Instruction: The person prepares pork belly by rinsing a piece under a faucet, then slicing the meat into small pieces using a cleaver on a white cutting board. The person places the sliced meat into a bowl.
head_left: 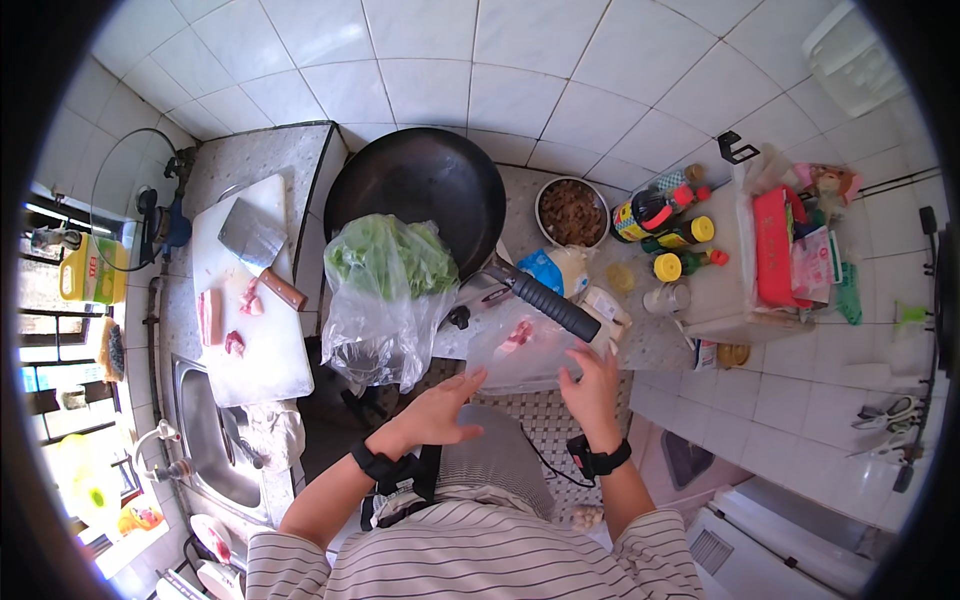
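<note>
In front of me a thin clear plastic bag (487, 352) lies at the counter's front edge with a few pieces of raw meat (517, 335) in it. My left hand (442, 411) hovers at its near left corner, thumb spread from the fingers, holding nothing. Across the bag, my right hand (592, 386) has its fingertips at the right edge; whether they touch the plastic is unclear. Above the bag passes the black handle (555, 304) of a dark wok (420, 176). A clear bag of leafy green vegetables (390, 259) rests against the wok's near side.
On the left, a white cutting board (259, 367) bears a cleaver (255, 236) and raw meat pieces (210, 319), beside a steel sink (217, 435). A bowl of brown food (572, 211), sauce bottles (649, 217) and a red basket (776, 247) stand to the right.
</note>
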### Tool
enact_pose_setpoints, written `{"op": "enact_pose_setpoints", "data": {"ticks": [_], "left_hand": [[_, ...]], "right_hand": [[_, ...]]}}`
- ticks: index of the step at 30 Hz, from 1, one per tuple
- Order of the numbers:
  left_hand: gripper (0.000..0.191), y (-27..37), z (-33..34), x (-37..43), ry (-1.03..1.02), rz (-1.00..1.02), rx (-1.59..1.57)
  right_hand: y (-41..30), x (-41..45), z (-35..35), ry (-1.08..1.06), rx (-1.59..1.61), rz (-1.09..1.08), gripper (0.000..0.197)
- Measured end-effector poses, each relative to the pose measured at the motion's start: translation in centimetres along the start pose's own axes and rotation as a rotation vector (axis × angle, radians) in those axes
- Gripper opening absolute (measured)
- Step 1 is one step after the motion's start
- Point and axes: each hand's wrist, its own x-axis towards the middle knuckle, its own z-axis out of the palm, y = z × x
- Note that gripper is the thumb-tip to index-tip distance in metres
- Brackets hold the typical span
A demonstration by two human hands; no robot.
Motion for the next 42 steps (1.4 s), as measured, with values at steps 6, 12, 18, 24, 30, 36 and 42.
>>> {"op": "enact_pose_setpoints", "data": {"ticks": [6,12,18,24,30,36,42], "left_hand": [[0.086,-0.1,0.2,-0.4,0.018,-0.022,-0.015],[0.082,0.8,-0.2,0.0,-0.017,-0.036,-0.088],[0.08,-0.7,0.0,-1.5,-0.034,-0.025,-0.161],[0.084,-1.5,2.0,0.9,-0.001,0.059,-0.137],[0.087,-3.7,3.5,0.1,0.107,-0.102,-0.239],[0.088,-3.8,3.5,0.5,0.133,-0.125,-0.252],[0.088,-3.9,3.1,0.8,0.154,-0.091,-0.239]], "right_hand": [[-1.2,-0.3,0.4,0.063,0.263,-0.028,0.02],[-1.1,-0.4,-1.6,0.209,0.255,0.023,0.017],[-6.7,0.6,-2.1,0.255,0.05,-0.304,0.017],[1.5,6.8,13.1,-0.514,-0.002,-0.058,0.018],[2.9,7.6,20.7,-0.874,-0.54,-0.284,0.031],[3.9,8.7,21.2,-0.798,-0.485,-0.192,0.031],[4.0,8.6,20.4,-0.877,-0.5,-0.193,0.034]]}}
